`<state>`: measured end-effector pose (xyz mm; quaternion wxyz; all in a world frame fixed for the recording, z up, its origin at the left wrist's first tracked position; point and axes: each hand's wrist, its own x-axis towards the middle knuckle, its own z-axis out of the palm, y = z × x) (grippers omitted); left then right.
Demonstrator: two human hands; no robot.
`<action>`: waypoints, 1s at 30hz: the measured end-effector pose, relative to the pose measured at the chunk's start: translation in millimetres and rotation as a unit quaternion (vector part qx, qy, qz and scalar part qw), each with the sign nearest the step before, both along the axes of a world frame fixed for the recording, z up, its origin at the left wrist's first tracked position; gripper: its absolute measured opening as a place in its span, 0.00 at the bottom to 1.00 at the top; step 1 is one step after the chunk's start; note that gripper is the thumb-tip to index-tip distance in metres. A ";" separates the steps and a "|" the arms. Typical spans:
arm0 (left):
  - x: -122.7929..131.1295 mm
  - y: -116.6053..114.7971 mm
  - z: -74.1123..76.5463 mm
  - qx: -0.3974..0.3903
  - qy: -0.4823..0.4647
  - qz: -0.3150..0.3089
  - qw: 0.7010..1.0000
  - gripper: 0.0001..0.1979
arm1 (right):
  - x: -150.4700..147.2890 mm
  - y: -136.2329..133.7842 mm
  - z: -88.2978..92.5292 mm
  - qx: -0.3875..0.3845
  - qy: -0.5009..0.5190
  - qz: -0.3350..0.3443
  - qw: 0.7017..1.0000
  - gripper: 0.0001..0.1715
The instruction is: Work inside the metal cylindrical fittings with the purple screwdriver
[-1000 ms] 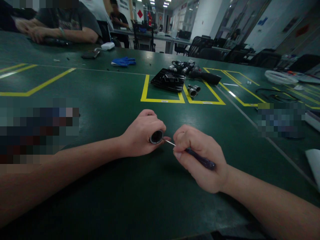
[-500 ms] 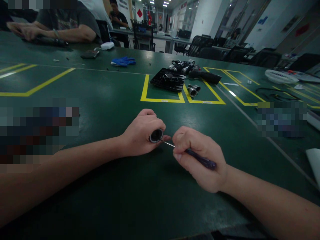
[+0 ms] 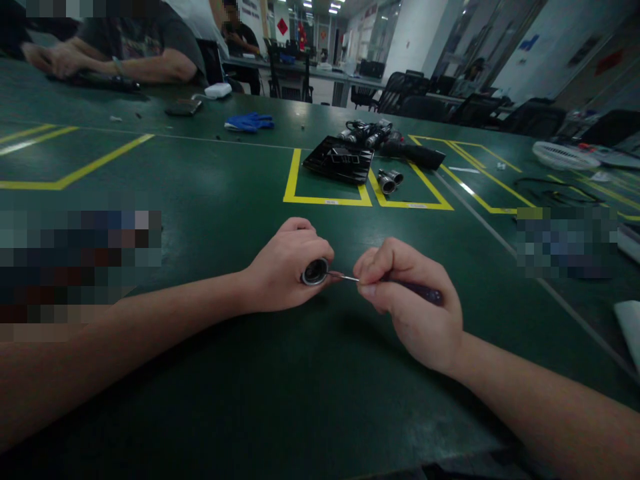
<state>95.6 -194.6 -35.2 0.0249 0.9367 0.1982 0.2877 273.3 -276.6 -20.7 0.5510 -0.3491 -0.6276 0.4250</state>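
Note:
My left hand (image 3: pixel 287 270) is closed around a short round metal tube (image 3: pixel 315 272), its dark open end turned toward me. In my right hand (image 3: pixel 415 293) is a screwdriver-like tool with a dark purple handle (image 3: pixel 427 293) and a thin metal shaft (image 3: pixel 345 277). The shaft's far end meets the rim of the tube on its right side; whether it goes inside I cannot tell. Both hands are low over the green table (image 3: pixel 280 380). My left fingers hide most of the tube's body.
Yellow tape frames (image 3: pixel 327 201) mark the table. Ahead lie a black plastic bag (image 3: pixel 337 160), two metal tubes (image 3: pixel 389 180), a pile of metal parts with cables (image 3: pixel 370 132) and a blue glove (image 3: pixel 249 122). A person (image 3: pixel 135 47) sits across at far left.
My right hand has risen and shifted slightly right, and the tool now lies flatter, its tip higher on the tube's rim. My left hand still grips the tube, almost unmoved.

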 end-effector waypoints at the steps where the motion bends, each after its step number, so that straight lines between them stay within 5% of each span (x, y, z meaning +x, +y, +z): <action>1: -0.1 0.0 0.1 0.000 0.002 -0.001 1.000 0.10 | 0.2 1.4 -1.7 -0.024 0.025 0.000 0.999 0.09; 7: -0.4 0.4 -0.4 0.003 0.001 -0.007 1.000 0.10 | 1.9 3.0 -4.6 -0.069 0.066 0.004 0.995 0.08; 10: -0.2 1.0 -1.0 -0.006 -0.001 0.000 1.000 0.10 | 2.0 -0.7 0.4 0.054 -0.048 -0.006 0.997 0.09; 13: -0.2 2.0 -1.7 -0.005 -0.003 -0.004 1.000 0.11 | 1.5 -3.2 5.0 0.214 -0.176 0.021 0.961 0.10; 16: -0.2 2.6 -1.8 0.000 -0.003 -0.010 1.000 0.11 | 0.7 -3.6 6.5 0.268 -0.216 0.037 0.938 0.11; 19: -0.1 2.1 -1.4 0.001 -0.006 -0.004 1.000 0.11 | 0.5 -3.3 4.9 0.209 -0.172 0.026 0.962 0.10; 23: -0.2 1.3 -1.0 -0.005 -0.004 0.007 1.000 0.11 | 0.8 -0.2 -0.5 0.029 -0.019 0.006 0.999 0.08; 26: -0.3 1.5 -0.4 -0.001 -0.001 0.000 1.000 0.10 | 0.9 4.3 -5.1 -0.063 0.070 0.015 0.995 0.07; 30: 0.4 1.0 1.1 -0.003 -0.002 -0.001 1.000 0.10 | 1.9 7.0 -7.8 -0.089 0.091 0.017 0.992 0.07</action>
